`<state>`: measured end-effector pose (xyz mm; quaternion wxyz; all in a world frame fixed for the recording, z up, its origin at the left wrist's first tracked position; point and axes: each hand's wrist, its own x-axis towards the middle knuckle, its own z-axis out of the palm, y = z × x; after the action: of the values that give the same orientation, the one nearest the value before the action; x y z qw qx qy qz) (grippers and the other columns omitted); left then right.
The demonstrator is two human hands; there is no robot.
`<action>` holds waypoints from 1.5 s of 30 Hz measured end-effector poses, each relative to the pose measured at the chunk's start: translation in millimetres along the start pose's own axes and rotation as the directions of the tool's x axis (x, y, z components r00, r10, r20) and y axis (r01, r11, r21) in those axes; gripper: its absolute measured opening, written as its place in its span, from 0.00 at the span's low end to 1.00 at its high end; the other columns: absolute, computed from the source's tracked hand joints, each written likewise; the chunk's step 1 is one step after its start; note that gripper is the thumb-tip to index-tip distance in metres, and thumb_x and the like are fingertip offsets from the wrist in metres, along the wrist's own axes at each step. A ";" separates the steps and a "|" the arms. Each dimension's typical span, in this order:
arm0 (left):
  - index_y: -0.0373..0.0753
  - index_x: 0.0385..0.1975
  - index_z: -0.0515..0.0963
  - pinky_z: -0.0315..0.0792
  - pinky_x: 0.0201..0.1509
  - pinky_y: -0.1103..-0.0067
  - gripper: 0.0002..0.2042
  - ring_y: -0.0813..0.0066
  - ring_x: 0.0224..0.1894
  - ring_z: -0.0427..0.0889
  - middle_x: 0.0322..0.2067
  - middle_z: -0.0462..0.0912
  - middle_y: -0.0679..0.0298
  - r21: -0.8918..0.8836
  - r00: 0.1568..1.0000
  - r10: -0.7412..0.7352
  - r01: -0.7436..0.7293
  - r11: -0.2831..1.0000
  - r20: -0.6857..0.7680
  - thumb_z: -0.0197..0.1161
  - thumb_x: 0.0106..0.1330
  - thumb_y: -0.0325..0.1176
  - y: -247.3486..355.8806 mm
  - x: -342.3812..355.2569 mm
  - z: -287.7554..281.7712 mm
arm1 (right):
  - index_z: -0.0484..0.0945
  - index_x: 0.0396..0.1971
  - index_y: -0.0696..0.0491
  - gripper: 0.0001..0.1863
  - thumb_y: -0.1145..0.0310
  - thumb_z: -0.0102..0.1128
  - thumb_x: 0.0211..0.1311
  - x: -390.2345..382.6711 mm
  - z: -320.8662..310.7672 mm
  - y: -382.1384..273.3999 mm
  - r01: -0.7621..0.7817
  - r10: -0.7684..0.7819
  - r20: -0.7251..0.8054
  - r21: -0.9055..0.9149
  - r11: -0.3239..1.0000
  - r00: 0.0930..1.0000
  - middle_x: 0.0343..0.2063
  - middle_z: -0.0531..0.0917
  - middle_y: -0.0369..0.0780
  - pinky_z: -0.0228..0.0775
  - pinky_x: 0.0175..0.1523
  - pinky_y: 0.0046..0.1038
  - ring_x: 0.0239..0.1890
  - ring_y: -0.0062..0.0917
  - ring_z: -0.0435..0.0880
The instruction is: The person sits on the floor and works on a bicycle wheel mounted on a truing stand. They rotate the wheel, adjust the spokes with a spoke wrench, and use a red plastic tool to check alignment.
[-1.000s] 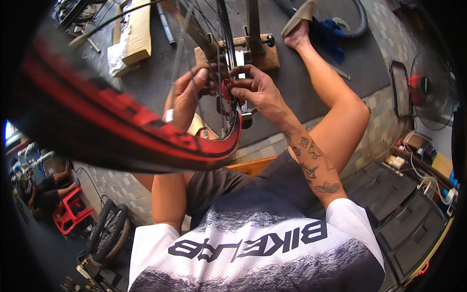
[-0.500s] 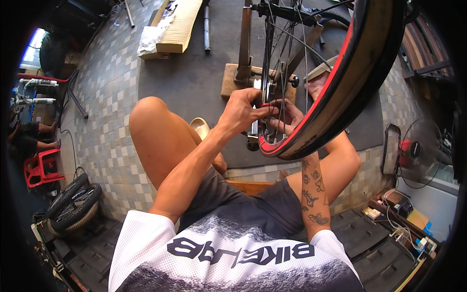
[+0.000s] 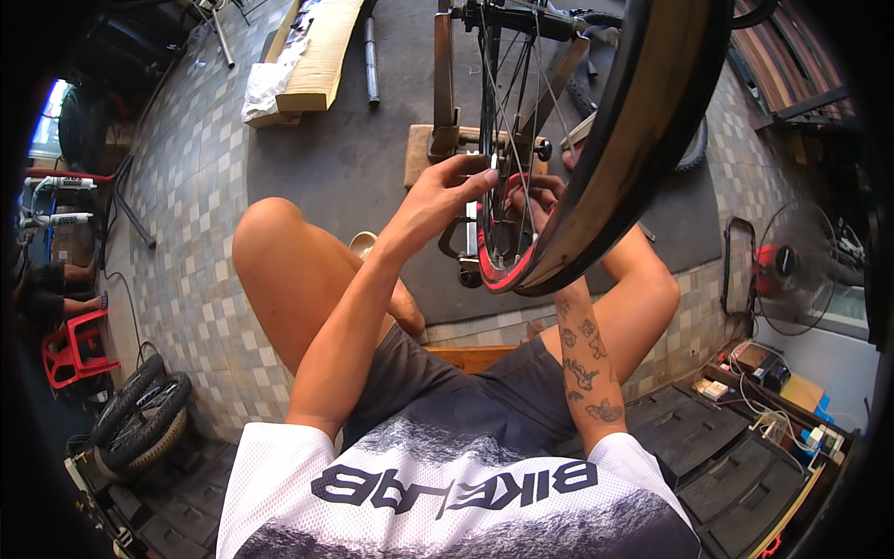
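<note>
A bicycle wheel [image 3: 633, 140] with a black tyre and red-edged rim stands upright in a truing stand [image 3: 445, 84] on a wooden base [image 3: 421, 154]. My left hand [image 3: 445, 194] is at the left side of the wheel, thumb and forefinger drawn together beside the thin spokes [image 3: 510, 112]; what lies between the fingertips is too small to name. On the other side of the spokes is my right hand [image 3: 538, 200], its fingers curled close to the rim. Spokes and tyre partly cover it, so whatever it grips is hidden.
An open cardboard box [image 3: 312, 79] and a metal tube [image 3: 372, 61] lie on the dark mat beyond. Loose tyres [image 3: 144, 410] and a red stool [image 3: 79, 345] are at left. A fan [image 3: 792, 265] stands at right, above a parts-filled bench [image 3: 745, 419].
My left hand has drawn apart from my right and shifted up along the spokes. My right hand's fingers have curled in more. The whole view has shifted slightly.
</note>
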<state>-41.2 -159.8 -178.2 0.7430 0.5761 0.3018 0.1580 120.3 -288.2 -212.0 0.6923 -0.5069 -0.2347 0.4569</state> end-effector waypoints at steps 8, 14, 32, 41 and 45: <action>0.30 0.65 0.76 0.72 0.66 0.72 0.28 0.68 0.60 0.81 0.57 0.84 0.53 -0.008 0.998 0.059 -0.059 0.998 -0.003 0.68 0.74 0.45 -16.6 10.6 -9.4 | 0.83 0.48 0.60 0.12 0.74 0.72 0.67 -10.6 1.4 3.2 -0.076 0.102 0.088 -0.254 0.964 0.991 0.39 0.90 0.38 0.81 0.50 0.21 0.41 0.18 0.87; 0.30 0.64 0.77 0.73 0.66 0.72 0.28 0.67 0.61 0.80 0.56 0.84 0.53 -0.038 0.998 0.056 -0.057 0.998 -0.013 0.69 0.73 0.46 -19.5 11.0 -9.5 | 0.81 0.52 0.59 0.15 0.75 0.69 0.68 -10.1 0.4 8.4 -0.059 0.094 0.126 -0.258 0.964 0.988 0.42 0.90 0.39 0.79 0.51 0.21 0.44 0.17 0.87; 0.32 0.44 0.85 0.76 0.39 0.81 0.16 0.85 0.32 0.81 0.32 0.86 0.69 0.058 0.991 0.026 -0.019 0.998 -0.134 0.77 0.66 0.38 -11.5 -8.9 13.7 | 0.72 0.59 0.57 0.22 0.73 0.70 0.68 -7.9 -3.2 1.5 -0.192 0.200 0.232 -0.056 0.980 0.952 0.44 0.87 0.37 0.79 0.48 0.22 0.42 0.18 0.86; 0.31 0.62 0.75 0.81 0.47 0.77 0.27 0.74 0.46 0.87 0.51 0.85 0.58 -0.234 0.994 0.064 -0.082 0.969 -0.085 0.64 0.77 0.49 -7.6 -11.7 5.7 | 0.83 0.45 0.60 0.09 0.75 0.70 0.68 16.1 -1.5 7.5 0.066 -0.107 -0.119 -0.306 0.950 0.987 0.39 0.89 0.38 0.80 0.50 0.23 0.40 0.18 0.87; 0.31 0.73 0.65 0.78 0.64 0.71 0.35 0.67 0.62 0.81 0.64 0.77 0.55 -0.228 0.999 0.015 -0.008 0.974 0.028 0.67 0.75 0.47 -1.0 -11.5 6.2 | 0.83 0.45 0.62 0.11 0.76 0.72 0.67 -1.6 5.1 -5.1 0.102 -0.150 -0.186 -0.245 0.964 0.971 0.39 0.90 0.39 0.81 0.50 0.21 0.42 0.18 0.88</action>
<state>-46.2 -171.5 -175.1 0.8075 0.4912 0.2675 0.1872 117.6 -287.5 -205.1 0.6758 -0.6128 -0.2469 0.3269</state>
